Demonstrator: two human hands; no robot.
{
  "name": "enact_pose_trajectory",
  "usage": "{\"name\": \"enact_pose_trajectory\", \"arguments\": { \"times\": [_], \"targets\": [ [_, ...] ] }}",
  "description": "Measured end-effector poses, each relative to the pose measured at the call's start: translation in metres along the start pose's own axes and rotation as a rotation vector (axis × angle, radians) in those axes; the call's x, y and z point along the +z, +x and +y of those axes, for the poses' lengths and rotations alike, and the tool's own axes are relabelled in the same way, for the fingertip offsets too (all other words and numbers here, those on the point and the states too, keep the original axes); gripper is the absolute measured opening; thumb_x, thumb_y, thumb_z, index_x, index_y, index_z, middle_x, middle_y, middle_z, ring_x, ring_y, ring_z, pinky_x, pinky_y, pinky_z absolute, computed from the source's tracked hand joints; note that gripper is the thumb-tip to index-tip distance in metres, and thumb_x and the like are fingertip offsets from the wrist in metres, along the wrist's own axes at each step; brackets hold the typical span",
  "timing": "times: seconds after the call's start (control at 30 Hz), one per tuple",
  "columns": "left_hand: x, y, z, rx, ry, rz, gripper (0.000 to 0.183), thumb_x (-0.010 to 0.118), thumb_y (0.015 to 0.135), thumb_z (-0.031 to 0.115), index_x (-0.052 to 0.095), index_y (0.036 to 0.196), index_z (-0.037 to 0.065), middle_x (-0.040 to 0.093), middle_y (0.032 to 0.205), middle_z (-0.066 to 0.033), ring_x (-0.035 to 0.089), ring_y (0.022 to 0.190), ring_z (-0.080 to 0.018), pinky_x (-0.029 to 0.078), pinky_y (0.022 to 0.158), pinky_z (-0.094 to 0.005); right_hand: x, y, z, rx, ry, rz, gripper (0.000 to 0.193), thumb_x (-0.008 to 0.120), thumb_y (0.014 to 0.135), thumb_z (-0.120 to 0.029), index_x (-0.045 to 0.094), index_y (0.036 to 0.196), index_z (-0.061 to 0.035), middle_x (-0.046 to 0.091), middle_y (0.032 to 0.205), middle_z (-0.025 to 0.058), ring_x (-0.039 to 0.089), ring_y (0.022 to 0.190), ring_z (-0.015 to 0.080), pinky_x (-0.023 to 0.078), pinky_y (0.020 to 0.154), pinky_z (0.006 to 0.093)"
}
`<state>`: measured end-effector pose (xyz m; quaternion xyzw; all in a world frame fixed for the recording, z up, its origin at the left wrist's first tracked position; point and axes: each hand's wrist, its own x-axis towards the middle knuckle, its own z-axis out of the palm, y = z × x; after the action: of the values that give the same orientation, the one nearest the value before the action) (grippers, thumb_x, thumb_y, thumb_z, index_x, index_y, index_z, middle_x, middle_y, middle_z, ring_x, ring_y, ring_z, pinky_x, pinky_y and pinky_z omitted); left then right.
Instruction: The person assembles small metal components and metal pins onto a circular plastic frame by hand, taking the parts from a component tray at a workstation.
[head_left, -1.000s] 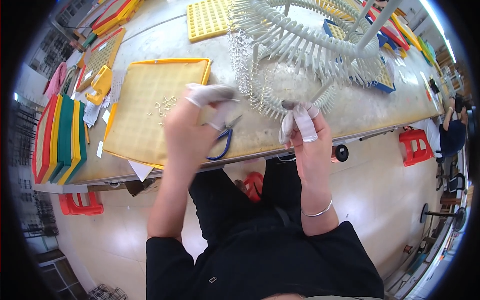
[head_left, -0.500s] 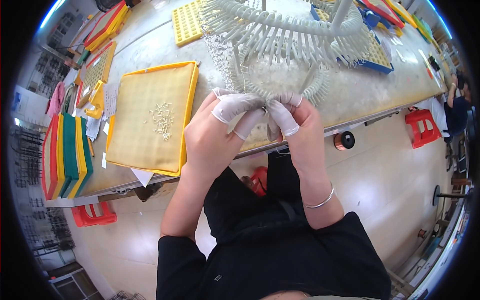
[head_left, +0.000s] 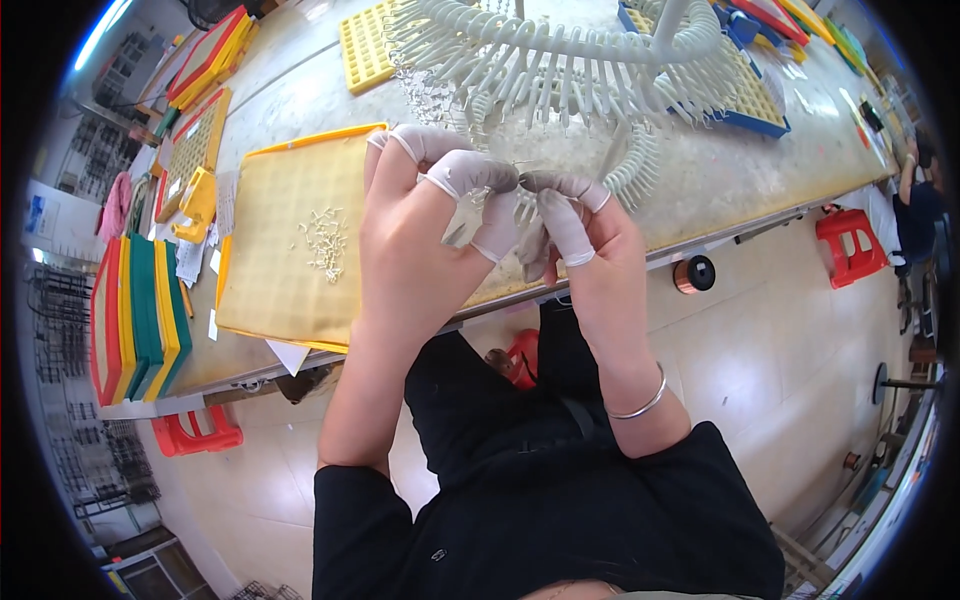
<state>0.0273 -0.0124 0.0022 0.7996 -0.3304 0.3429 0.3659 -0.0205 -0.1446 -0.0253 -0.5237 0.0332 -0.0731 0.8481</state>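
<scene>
Above the table's front edge, my two hands meet, fingertips covered in white finger cots with grey smudges. My left hand (head_left: pixel 420 230) pinches thumb against index finger, its other fingers curled. My right hand (head_left: pixel 595 235) pinches the same way, tips touching or almost touching the left's. Whatever sits between them is too small to name. To the left lies a yellow-rimmed tray (head_left: pixel 270 165) with a beige lining, partly covered by my left hand. Small white rod-like pieces (head_left: pixel 326 243) are scattered on it. Just beyond my hands stands a pale ring-shaped rack (head_left: pixel 560 42) with many thin prongs.
Red, yellow and green trays (head_left: pixel 140 318) stand stacked at the table's left edge, near a yellow tool (head_left: pixel 196 205). Grid trays, one yellow (head_left: pixel 366 50), lie farther back. On the floor are a copper wire spool (head_left: pixel 693 274) and a red stool (head_left: pixel 850 247). Another person (head_left: pixel 918 215) is far right.
My left hand has risen a little and opened its outer fingers slightly, now covering the tray's right edge. Both pinches have shifted slightly up and left.
</scene>
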Motion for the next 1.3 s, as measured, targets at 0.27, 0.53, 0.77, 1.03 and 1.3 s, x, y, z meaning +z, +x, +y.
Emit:
{"name": "enact_pose_trajectory", "arguments": {
  "times": [0.27, 0.53, 0.77, 1.03, 1.3],
  "targets": [
    [0.006, 0.003, 0.001, 0.07, -0.002, 0.003, 0.021, 0.069, 0.06, -0.002, 0.064, 0.077, 0.008, 0.053, 0.079, -0.0037, 0.047, 0.075, -0.0224, 0.041, 0.063, -0.0308, -0.001, -0.002, -0.005, 0.007, 0.013, -0.004, 0.017, 0.057, 0.087, -0.007, 0.052, 0.101, 0.003, 0.06, 0.067, 0.0069, 0.056, 0.055, 0.009, 0.043, 0.05, 0.0197],
    [0.006, 0.001, 0.0, 0.058, 0.02, -0.01, 0.021, 0.069, 0.059, -0.002, 0.065, 0.077, 0.008, 0.053, 0.078, -0.0033, 0.046, 0.073, -0.022, 0.041, 0.06, -0.0305, 0.001, -0.004, -0.005, -0.03, 0.008, 0.01, 0.014, 0.056, 0.087, -0.005, 0.053, 0.098, 0.0037, 0.061, 0.069, 0.0068, 0.057, 0.057, 0.0096, 0.044, 0.051, 0.0201],
    [0.005, 0.002, -0.004, 0.08, 0.051, -0.01, 0.019, 0.069, 0.059, -0.001, 0.066, 0.075, 0.007, 0.051, 0.073, -0.0029, 0.046, 0.07, -0.0213, 0.041, 0.058, -0.0301, 0.003, -0.002, -0.001, -0.164, -0.132, 0.033, 0.013, 0.057, 0.086, -0.003, 0.054, 0.097, 0.003, 0.061, 0.071, 0.0054, 0.056, 0.062, 0.0061, 0.044, 0.054, 0.0194],
    [0.004, 0.005, -0.01, 0.069, -0.017, -0.067, 0.019, 0.07, 0.059, 0.0, 0.066, 0.077, 0.007, 0.05, 0.07, -0.0033, 0.046, 0.068, -0.0221, 0.041, 0.059, -0.0312, 0.004, 0.018, -0.006, -0.37, -0.427, 0.089, 0.011, 0.057, 0.085, -0.003, 0.056, 0.094, 0.0017, 0.059, 0.07, 0.0025, 0.051, 0.059, 0.0041, 0.041, 0.053, 0.0191],
    [0.017, -0.013, -0.011, 0.043, -0.056, 0.049, 0.023, 0.071, 0.062, 0.0, 0.065, 0.083, 0.007, 0.053, 0.072, -0.0043, 0.048, 0.068, -0.0208, 0.042, 0.061, -0.0301, -0.011, 0.003, -0.014, 0.189, 0.004, -0.086, 0.012, 0.057, 0.087, -0.01, 0.056, 0.095, -0.0014, 0.055, 0.064, 0.0004, 0.048, 0.052, 0.0044, 0.037, 0.046, 0.0186]
  ]
}}
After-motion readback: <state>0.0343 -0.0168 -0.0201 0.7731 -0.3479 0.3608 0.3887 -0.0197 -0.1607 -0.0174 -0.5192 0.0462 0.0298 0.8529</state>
